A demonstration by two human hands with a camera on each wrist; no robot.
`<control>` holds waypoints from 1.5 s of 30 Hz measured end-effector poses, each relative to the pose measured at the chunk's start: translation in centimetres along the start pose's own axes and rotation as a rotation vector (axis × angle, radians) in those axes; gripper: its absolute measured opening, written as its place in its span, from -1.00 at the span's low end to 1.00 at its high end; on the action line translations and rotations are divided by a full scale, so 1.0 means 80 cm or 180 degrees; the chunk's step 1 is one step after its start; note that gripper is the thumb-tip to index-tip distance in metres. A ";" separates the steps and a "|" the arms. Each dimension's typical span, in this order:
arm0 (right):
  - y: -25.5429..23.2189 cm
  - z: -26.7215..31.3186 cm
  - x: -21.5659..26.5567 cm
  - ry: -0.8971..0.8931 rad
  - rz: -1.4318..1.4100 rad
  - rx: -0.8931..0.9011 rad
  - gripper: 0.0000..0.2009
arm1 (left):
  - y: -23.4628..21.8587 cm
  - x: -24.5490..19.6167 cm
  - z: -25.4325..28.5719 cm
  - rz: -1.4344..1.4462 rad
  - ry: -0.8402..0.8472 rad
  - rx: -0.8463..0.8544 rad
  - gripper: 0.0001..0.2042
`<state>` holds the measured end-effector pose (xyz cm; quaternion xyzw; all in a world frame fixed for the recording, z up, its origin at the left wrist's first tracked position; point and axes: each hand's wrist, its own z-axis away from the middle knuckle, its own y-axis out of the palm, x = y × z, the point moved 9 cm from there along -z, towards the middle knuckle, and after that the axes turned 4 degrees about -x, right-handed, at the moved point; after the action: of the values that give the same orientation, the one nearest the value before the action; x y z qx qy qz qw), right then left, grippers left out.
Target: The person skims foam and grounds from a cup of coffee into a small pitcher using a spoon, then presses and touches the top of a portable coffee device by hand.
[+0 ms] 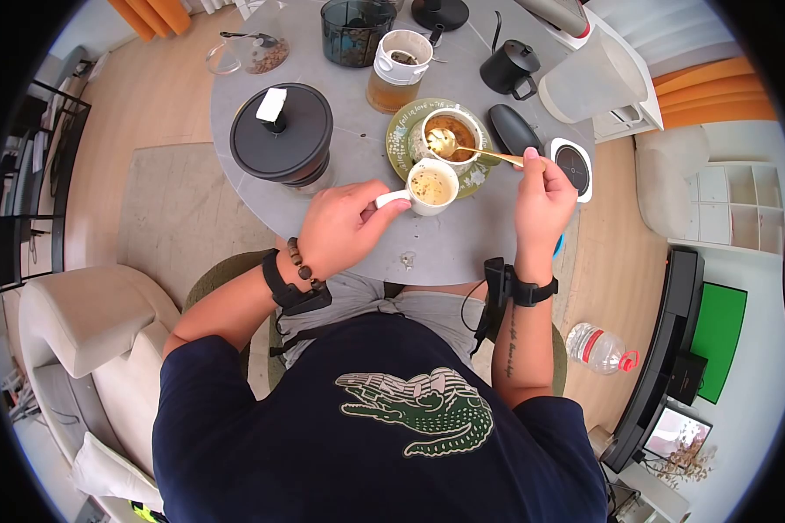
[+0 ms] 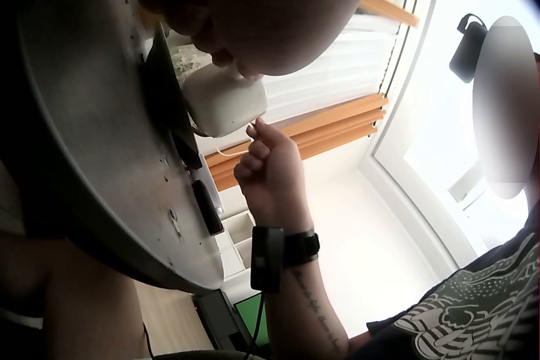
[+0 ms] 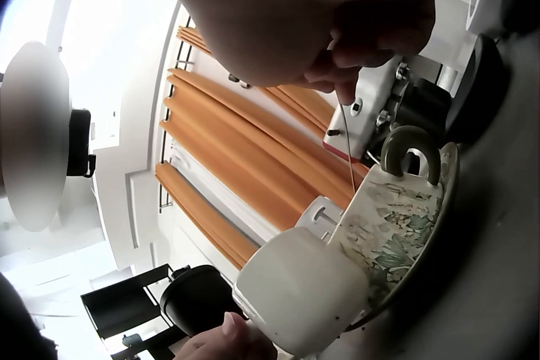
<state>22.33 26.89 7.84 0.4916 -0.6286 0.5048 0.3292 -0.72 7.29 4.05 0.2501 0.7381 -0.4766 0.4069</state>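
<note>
A small white cup [image 1: 419, 199] with pale liquid and dark specks hangs close to the table's near side. My left hand [image 1: 344, 225] grips it by its handle. Pinched in my right hand [image 1: 545, 200] is a gold-coloured spoon [image 1: 500, 158], its bowl in a teacup [image 1: 482, 132] of brown liquid. Leaf patterns cover that teacup [image 3: 392, 225] in the right wrist view, which also shows its green ring handle [image 3: 412, 147]. Under it lies a green saucer [image 1: 400, 146] with lettering. The white cup overlaps the saucer's near rim in the head view.
Behind the saucer stands a glass pot [image 1: 392, 91] of amber liquid. A black-lidded canister [image 1: 281, 144] is at left. A black kettle [image 1: 506, 70], dark oval object [image 1: 514, 131], white square device [image 1: 573, 170] and translucent pitcher [image 1: 589, 83] line the right. White crumbs [image 1: 407, 260] lie near the front edge.
</note>
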 end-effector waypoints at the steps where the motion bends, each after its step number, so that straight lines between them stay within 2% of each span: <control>1: 0.000 -0.003 -0.010 0.0175 -0.0144 0.0041 -0.65 | 0.000 0.000 0.000 0.0000 -0.0001 -0.0002 -0.77; 10: -0.007 -0.012 -0.030 0.0543 -0.0468 0.0033 -0.62 | -0.002 -0.002 0.000 0.0050 0.0051 -0.0069 -0.76; 20: -0.031 0.006 0.011 0.0491 -0.0590 -0.0003 -0.63 | 0.001 0.001 0.000 0.0036 -0.0033 -0.0001 -0.77; 22: -0.034 0.015 0.031 -0.0020 -0.0368 0.0091 -0.67 | 0.002 0.002 0.001 0.0038 -0.0029 0.0005 -0.77; 23: -0.036 0.020 0.032 -0.0016 -0.0366 0.0092 -0.67 | 0.002 0.003 0.001 0.0024 -0.0027 0.0004 -0.77; 25: -0.036 0.034 0.065 -0.0914 0.0215 0.0162 -0.77 | 0.003 0.004 0.001 0.0010 -0.0028 0.0005 -0.78; 26: -0.038 0.038 0.071 -0.0909 0.0216 0.0164 -0.77 | 0.002 0.003 0.001 0.0037 -0.0003 -0.0026 -0.78; 28: -0.040 0.051 0.108 -0.1652 0.0696 0.0111 -0.86 | 0.001 0.002 0.001 0.0066 0.0021 -0.0054 -0.78; 32: -0.040 0.056 0.116 -0.1854 0.0657 0.0187 -0.89 | 0.002 0.002 0.001 0.0019 -0.0001 -0.0013 -0.78; 34: -0.054 0.044 0.094 -0.1398 0.0335 -0.0101 -0.88 | 0.002 0.003 0.001 -0.0005 -0.0012 -0.0007 -0.78; 35: -0.054 0.038 0.093 -0.1400 0.0335 -0.0102 -0.88 | 0.003 0.004 0.001 0.0001 -0.0003 -0.0019 -0.77; 37: -0.058 0.017 0.078 -0.1029 0.0367 -0.0310 -0.85 | 0.002 0.003 0.001 0.0004 0.0008 -0.0038 -0.77; 40: -0.038 0.008 0.088 -0.1264 0.0715 -0.0328 -0.83 | 0.001 -0.001 0.001 -0.0039 0.0025 -0.0040 -0.76; 41: -0.030 0.008 0.096 -0.1559 0.0961 -0.0269 -0.85 | 0.001 0.000 0.001 -0.0036 0.0026 -0.0035 -0.76; 45: -0.006 0.009 0.097 -0.1690 0.1157 -0.0067 -0.88 | 0.000 -0.002 0.001 0.0008 0.0042 -0.0053 -0.75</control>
<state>20.53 23.97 14.84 0.4824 -0.7752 0.4029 0.0631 -0.65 7.21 4.16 0.2507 0.7445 -0.4682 0.4046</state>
